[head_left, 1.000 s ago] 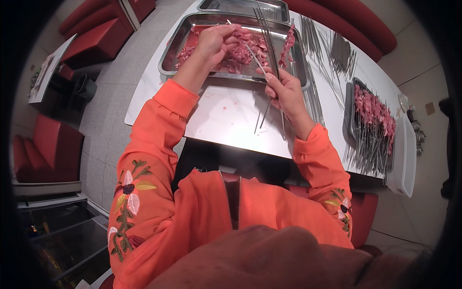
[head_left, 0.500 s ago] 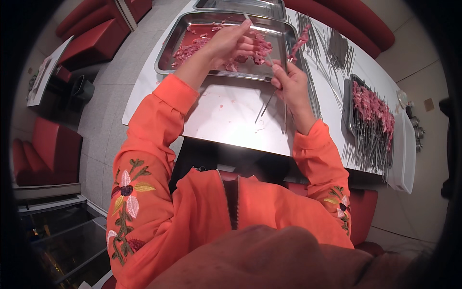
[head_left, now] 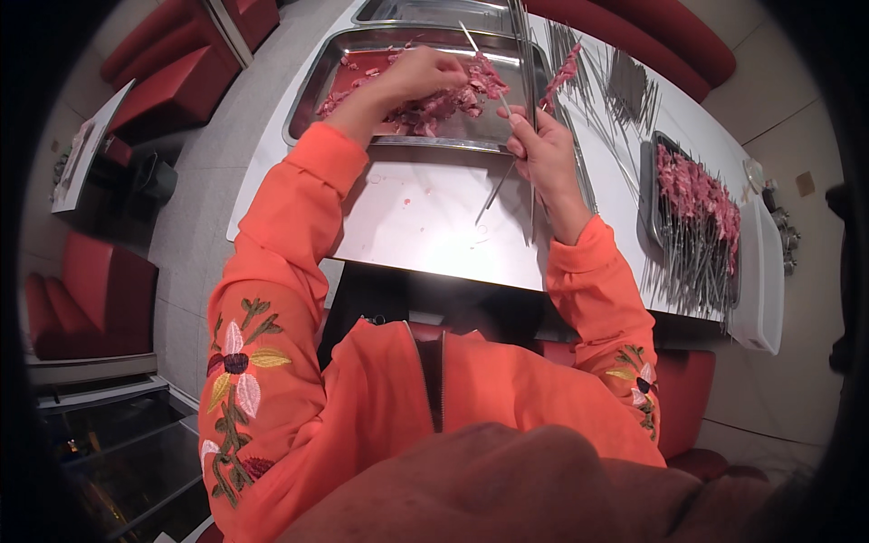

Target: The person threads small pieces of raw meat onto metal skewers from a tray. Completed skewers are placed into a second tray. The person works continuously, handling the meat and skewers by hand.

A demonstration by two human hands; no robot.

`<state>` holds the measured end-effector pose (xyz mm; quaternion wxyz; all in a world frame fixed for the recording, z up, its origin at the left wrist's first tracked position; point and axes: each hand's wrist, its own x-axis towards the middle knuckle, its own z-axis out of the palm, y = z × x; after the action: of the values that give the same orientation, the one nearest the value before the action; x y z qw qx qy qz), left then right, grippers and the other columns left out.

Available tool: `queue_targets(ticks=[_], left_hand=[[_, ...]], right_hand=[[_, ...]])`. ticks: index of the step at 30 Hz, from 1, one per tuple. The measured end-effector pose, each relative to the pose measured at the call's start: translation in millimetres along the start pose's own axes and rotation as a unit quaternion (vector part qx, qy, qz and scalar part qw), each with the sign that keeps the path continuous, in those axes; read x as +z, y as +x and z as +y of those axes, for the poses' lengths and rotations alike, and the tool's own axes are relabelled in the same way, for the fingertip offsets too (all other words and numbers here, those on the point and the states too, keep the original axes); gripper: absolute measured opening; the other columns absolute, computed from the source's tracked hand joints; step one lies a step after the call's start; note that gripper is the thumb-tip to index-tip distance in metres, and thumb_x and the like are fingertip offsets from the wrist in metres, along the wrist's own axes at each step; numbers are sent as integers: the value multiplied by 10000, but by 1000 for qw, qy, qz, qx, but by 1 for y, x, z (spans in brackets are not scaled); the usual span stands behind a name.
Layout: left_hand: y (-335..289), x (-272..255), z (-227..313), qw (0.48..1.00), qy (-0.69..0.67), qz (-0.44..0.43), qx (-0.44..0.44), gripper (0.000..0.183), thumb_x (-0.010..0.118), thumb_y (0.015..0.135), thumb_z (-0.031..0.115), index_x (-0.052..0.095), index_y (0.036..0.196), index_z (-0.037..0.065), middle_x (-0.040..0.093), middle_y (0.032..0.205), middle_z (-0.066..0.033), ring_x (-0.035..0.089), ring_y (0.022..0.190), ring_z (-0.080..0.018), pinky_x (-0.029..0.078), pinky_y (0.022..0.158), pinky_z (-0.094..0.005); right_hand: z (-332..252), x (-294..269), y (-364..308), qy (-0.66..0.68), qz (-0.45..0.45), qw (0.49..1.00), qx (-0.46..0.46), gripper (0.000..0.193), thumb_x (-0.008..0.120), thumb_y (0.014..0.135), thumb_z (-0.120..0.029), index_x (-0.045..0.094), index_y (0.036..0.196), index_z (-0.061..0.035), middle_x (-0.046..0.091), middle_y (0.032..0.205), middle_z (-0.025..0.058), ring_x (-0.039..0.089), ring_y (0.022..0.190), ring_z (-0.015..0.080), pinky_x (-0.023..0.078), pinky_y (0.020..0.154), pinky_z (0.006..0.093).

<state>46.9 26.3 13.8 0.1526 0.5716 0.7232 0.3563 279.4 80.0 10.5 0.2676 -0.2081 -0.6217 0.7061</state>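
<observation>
My right hand is closed round several thin skewers at the near right corner of a metal tray. One meat skewer points up and left over the tray, its pale tip bare above pink raw meat. Another loaded skewer leans up to the right beside the hand, and long bare metal skewers rise from the same grip. My left hand is over the loose raw meat, its fingers bent together close to the skewered meat. Whatever is between those fingertips is hidden.
To the right, a second tray carries many meat skewers beside a white plastic bin. Bare skewers lie across the white table. Another metal tray stands behind, near red seating.
My left hand has drawn back from the skewer, and its fingers, earlier stretched along the meat, are now bent. The bare metal skewers in my right hand now stand more upright.
</observation>
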Motion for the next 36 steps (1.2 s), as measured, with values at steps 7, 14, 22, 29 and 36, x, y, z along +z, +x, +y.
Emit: queue_targets(ticks=[7,14,22,29,36], left_hand=[[-33,-27,5,813,-553,90,-159,325,479,943,226,500,1042,-84,600,1007,-237,632,904,-299,557,787,-348],[-33,-31,-13,794,-578,142,-125,226,477,935,146,516,993,-70,585,1035,-253,612,978,-332,559,802,-364],[-34,-34,-20,774,-606,161,-88,217,465,936,133,524,1021,-57,570,1100,-255,599,1024,-311,537,837,-367],[-34,-33,-18,785,-591,167,-77,209,449,938,116,518,1021,-63,564,1113,-254,605,1014,-311,534,839,-360],[-37,-30,-8,809,-567,135,-77,212,456,937,124,514,1042,-52,581,1096,-236,617,995,-292,539,821,-346]], right_hand=[[-4,4,-5,-37,-67,997,27,260,516,921,-189,573,1100,-8,400,580,-69,306,447,-2,213,373,169],[-3,10,-10,-40,-100,993,49,275,533,916,-210,576,1102,-13,397,568,-69,309,446,-5,210,373,166],[0,10,-11,-34,-127,990,53,258,540,909,-188,573,1085,-2,411,589,-65,357,480,6,229,386,170],[5,10,-10,-36,-120,991,42,275,537,916,-210,581,1100,-10,401,569,-68,330,451,-4,218,371,162],[1,13,-12,-33,-115,992,39,277,535,915,-210,579,1103,-12,398,567,-71,315,445,-6,214,367,160]])
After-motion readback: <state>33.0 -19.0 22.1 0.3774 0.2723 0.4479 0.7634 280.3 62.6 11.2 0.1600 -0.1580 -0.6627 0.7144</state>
